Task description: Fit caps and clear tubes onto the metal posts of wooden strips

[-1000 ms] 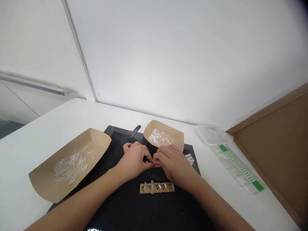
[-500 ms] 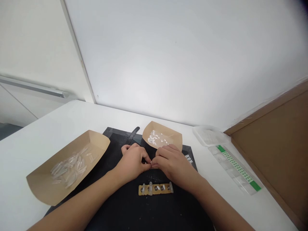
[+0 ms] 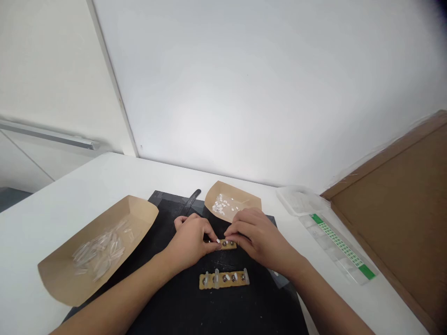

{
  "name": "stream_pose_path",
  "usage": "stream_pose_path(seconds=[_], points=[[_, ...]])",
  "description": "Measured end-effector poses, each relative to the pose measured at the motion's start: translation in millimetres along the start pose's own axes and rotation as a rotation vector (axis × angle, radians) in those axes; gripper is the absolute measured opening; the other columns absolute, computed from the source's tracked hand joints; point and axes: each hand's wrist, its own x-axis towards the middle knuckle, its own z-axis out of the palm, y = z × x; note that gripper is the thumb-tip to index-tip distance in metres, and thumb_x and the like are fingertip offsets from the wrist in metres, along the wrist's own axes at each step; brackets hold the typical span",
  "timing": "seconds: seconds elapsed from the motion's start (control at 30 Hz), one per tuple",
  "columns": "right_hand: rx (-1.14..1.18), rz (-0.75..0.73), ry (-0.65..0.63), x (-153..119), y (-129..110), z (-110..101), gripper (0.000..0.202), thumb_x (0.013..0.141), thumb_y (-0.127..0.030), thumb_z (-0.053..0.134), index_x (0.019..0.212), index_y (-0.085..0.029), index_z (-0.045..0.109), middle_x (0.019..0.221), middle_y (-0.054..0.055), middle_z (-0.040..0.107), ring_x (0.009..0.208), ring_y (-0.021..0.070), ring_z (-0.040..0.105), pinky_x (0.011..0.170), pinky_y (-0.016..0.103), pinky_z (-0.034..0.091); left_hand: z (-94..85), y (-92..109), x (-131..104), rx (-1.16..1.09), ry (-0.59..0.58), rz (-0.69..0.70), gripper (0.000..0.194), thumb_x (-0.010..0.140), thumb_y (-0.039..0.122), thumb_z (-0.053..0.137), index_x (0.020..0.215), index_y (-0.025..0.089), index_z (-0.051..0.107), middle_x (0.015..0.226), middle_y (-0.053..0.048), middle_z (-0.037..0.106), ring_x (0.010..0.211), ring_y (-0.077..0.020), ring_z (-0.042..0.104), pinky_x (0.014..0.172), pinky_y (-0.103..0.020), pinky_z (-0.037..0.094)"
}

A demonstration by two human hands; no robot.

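My left hand [image 3: 193, 236] has its thumb and index finger closed round the left part of a small tan strip [image 3: 228, 247] with round metal studs and white bits. A white piece [image 3: 218, 241] shows at those fingertips. Over the strip's right part is my right hand [image 3: 256, 235], its thumb and index tip slightly apart with nothing visible between them. Nearer to me, a second tan strip [image 3: 220, 280] lies on the black mat [image 3: 181, 302]. It carries several studs, clear tubes standing at both ends and white pieces near the middle.
On the left, a cardboard tray [image 3: 139, 209] holds many clear tubes. Behind my hands, a smaller tray [image 3: 249, 200] contains white pieces. A black tool [image 3: 191, 201] lies at the mat's back edge. To the right are a clear container [image 3: 300, 200] and a green-labelled plastic box [image 3: 340, 246].
My fingertips, together before, have parted; my right hand has shifted slightly right and uncovered the back strip. The view has tilted a little, so the trays and front strip appear lower.
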Motion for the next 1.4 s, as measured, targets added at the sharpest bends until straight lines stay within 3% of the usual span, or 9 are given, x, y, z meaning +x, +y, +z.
stream_pose_path(seconds=[0.23, 0.4, 0.57, 0.7, 0.87, 1.03, 1.4], points=[[-0.03, 0.132, 0.141, -37, 16, -10, 0.014, 0.106, -0.033, 0.066, 0.099, -0.023, 0.073, 0.094, 0.004, 0.073, 0.089, 0.0219, 0.066, 0.084, 0.038, 0.046, -0.5, -1, -1, 0.008, -0.018, -0.015, 0.016, 0.081, 0.047, 0.082, 0.075, 0.032, 0.083, 0.095, 0.0, 0.082, 0.104, -0.0291, 0.065, 0.097, -0.049, 0.027], [-0.015, 0.299, 0.164, -84, 34, -9, 0.024, 0.11, -0.032, 0.055, 0.098, -0.023, 0.073, 0.092, 0.006, 0.072, 0.085, 0.0223, 0.066, 0.076, 0.036, 0.051, -1.7, 1, -2, 0.007, -0.041, -0.031, 0.012, 0.08, 0.042, 0.082, 0.073, 0.032, 0.082, 0.095, 0.001, 0.082, 0.106, -0.0297, 0.066, 0.099, -0.051, 0.027], [0.014, 0.485, 0.132, -113, 54, -25, 0.028, 0.109, -0.039, 0.054, 0.098, -0.024, 0.074, 0.094, 0.006, 0.072, 0.082, 0.022, 0.068, 0.068, 0.033, 0.054, -4.0, 2, -2, 0.007, -0.065, -0.029, 0.012, 0.081, 0.042, 0.08, 0.075, 0.032, 0.082, 0.099, 0.001, 0.082, 0.108, -0.0304, 0.066, 0.1, -0.05, 0.029], [0.053, 0.5, 0.058, -118, 59, -31, 0.023, 0.106, -0.04, 0.059, 0.101, -0.025, 0.077, 0.098, 0.006, 0.073, 0.084, 0.0209, 0.069, 0.072, 0.033, 0.057, -5.4, 2, -1, 0.021, -0.09, -0.044, 0.011, 0.082, 0.042, 0.079, 0.077, 0.033, 0.083, 0.101, 0.001, 0.082, 0.11, -0.0307, 0.066, 0.102, -0.051, 0.029], [0.106, 0.569, -0.003, -116, 64, -21, 0.02, 0.103, -0.04, 0.064, 0.097, -0.027, 0.078, 0.099, 0.005, 0.073, 0.087, 0.0216, 0.069, 0.076, 0.034, 0.056, -6.6, 5, -1, 0.038, -0.111, -0.072, 0.012, 0.083, 0.043, 0.078, 0.079, 0.033, 0.083, 0.102, 0.002, 0.081, 0.112, -0.0306, 0.065, 0.105, -0.053, 0.028], [0.122, 0.57, -0.014, -115, 63, -19, 0.015, 0.1, -0.038, 0.067, 0.097, -0.028, 0.078, 0.098, 0.003, 0.071, 0.088, 0.0213, 0.068, 0.078, 0.034, 0.056, -7.4, 8, -3, 0.048, -0.117, -0.073, 0.01, 0.084, 0.041, 0.076, 0.08, 0.033, 0.082, 0.102, 0.002, 0.081, 0.112, -0.0302, 0.064, 0.106, -0.055, 0.026], [0.029, 0.527, 0.004, -118, 65, -15, 0.015, 0.099, -0.038, 0.071, 0.11, -0.031, 0.079, 0.117, 0.006, 0.07, 0.107, 0.026, 0.068, 0.09, 0.038, 0.059, -5.2, 6, -1, 0.063, -0.116, -0.074, 0.007, 0.082, 0.037, 0.076, 0.08, 0.034, 0.081, 0.101, 0.004, 0.08, 0.111, -0.029, 0.065, 0.105, -0.055, 0.024]])
